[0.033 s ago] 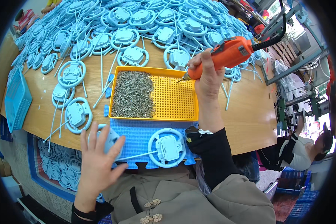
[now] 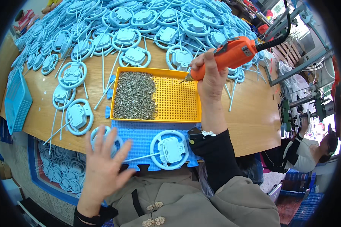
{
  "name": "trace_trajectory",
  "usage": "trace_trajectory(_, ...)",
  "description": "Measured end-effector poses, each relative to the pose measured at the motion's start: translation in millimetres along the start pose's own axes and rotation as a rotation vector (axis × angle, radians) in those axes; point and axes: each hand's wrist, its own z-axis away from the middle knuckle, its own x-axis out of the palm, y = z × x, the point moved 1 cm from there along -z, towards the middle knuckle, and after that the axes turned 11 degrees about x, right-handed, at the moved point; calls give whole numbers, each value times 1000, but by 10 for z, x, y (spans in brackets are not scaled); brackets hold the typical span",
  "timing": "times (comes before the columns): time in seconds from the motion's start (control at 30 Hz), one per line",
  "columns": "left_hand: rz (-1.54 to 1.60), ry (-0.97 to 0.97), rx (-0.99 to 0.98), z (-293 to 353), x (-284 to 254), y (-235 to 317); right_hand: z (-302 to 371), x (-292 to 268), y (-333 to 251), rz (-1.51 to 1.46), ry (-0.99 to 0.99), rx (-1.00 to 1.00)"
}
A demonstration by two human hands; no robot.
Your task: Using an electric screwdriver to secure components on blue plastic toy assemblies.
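Note:
In my right hand (image 2: 213, 77) is an orange electric screwdriver (image 2: 227, 56), its tip over the right part of a yellow perforated tray (image 2: 178, 99). A heap of small screws (image 2: 134, 96) fills the tray's left part. My left hand (image 2: 108, 168) hangs with fingers spread, holding nothing. Behind its fingertips, partly hidden, is a light blue toy steering wheel (image 2: 115, 142); I cannot tell whether they touch. Another blue steering wheel (image 2: 171, 150), with a thin rod pointing left, lies on the blue foam mat (image 2: 140, 132) in front of the tray.
A big pile of blue steering wheels (image 2: 144, 19) covers the back of the wooden table (image 2: 250, 125). Several more lie left of the tray. A blue basket (image 2: 18, 102) stands at the left edge. Below is a crate of parts (image 2: 58, 170). Another person (image 2: 307, 155) is at right.
My left hand has shifted slightly right and toward me, its fingers spread. The right hand and screwdriver stay in place.

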Motion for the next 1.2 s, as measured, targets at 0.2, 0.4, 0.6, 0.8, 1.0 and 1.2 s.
trace_trajectory(0.2, 177, 31, 160, -344, 379, 535, 32, 68, -74, 40, 3, -34)
trace_trajectory(0.4, 67, 241, -89, -398, 498, 523, 295, 243, -689, 12, -102, -76)
trace_trajectory(0.6, 44, 287, -119, -437, 538, 511, 976, 394, -784, 32, -325, 122)
trace_trajectory(0.8, 41, 276, -133, -434, 537, 532, 1135, 353, -661, 78, -344, 153)
trace_trajectory(1.0, 33, 268, -131, -438, 547, 533, 1154, 352, -580, 111, -338, 144)
trace_trajectory(1.2, 69, 263, -122, -479, 521, 529, 1176, 397, -537, 140, -336, 151)
